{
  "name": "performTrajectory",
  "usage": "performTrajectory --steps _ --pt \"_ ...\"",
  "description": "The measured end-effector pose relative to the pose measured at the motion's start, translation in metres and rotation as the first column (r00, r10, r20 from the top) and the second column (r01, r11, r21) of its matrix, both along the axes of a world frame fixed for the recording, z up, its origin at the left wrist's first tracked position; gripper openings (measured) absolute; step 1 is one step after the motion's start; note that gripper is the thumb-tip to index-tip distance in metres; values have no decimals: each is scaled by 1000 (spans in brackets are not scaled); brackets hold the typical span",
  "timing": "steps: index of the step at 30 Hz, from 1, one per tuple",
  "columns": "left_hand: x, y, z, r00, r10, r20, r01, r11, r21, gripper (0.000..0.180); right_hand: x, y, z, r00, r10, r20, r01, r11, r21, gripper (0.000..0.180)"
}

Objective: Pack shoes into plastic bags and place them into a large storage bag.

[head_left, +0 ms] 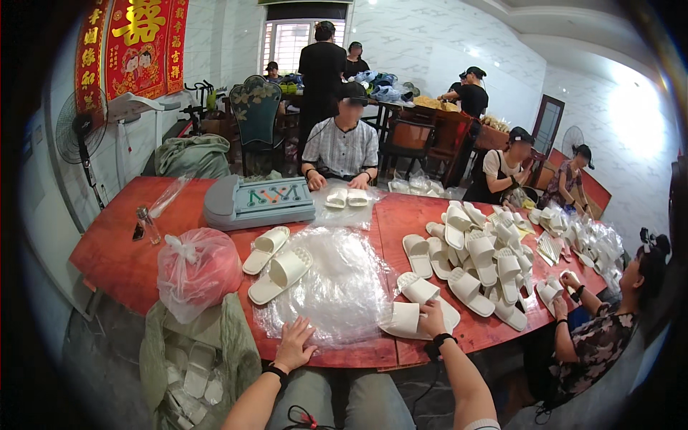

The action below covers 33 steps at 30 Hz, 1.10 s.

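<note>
Here's the left hand [295, 342], open with its fingers spread, resting at the near edge of the red table [118, 215], right by the front of a spread of clear plastic bags [326, 287]. Over to the right hand [433, 319]: its fingers are bent and touching a cream slipper [403, 317], which lies at the table's near edge, just right of the plastic. Whether those fingers actually grip it, I can't tell from here.

Just behind that one sits a second slipper [418, 288], and beyond it there's a big jumbled slipper pile [481, 254], soles and straps pointing every which way. On the other side of the plastic, two loose slippers [281, 272] lie side by side, one slightly behind the other.

Farther left, a knotted see-through bag [201, 276] bulges with something pinkish red, and below it a green sack [240, 340] gapes open, slippers showing inside. A grey plastic case [261, 208] sits towards the far side. Across the table, a person in a striped shirt [344, 147] has both hands beside a pair of slippers [346, 198] on plastic; at the right, a person in a flowered top [602, 337] handles another slipper [549, 292].
</note>
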<state>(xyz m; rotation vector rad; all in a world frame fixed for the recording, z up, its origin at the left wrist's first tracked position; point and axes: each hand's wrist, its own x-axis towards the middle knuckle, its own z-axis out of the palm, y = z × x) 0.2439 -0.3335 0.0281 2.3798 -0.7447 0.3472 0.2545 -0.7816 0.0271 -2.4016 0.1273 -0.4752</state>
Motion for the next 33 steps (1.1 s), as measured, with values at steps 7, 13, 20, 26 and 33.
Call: performTrajectory --steps 7,13,20,26,33 --pt "0 -2 0 1000 -7 -6 7 1000 -23 54 0 -7 0 972 74 -224 -126 965 -231 29" --pt "1 -1 -2 1000 -3 -18 3 1000 2 55 -36 4 21 976 119 -184 -143 982 -122 28" --pt "3 0 -3 999 -11 -51 11 1000 1 54 -94 -1 29 969 -185 -162 165 978 -129 22" --pt "9 4 -8 992 -9 -126 2 999 -50 46 -110 -5 14 945 -208 -253 160 967 -198 26" --pt "39 14 10 964 -115 -240 107 993 -47 48 -86 7 1 950 -285 -129 252 941 -227 22"
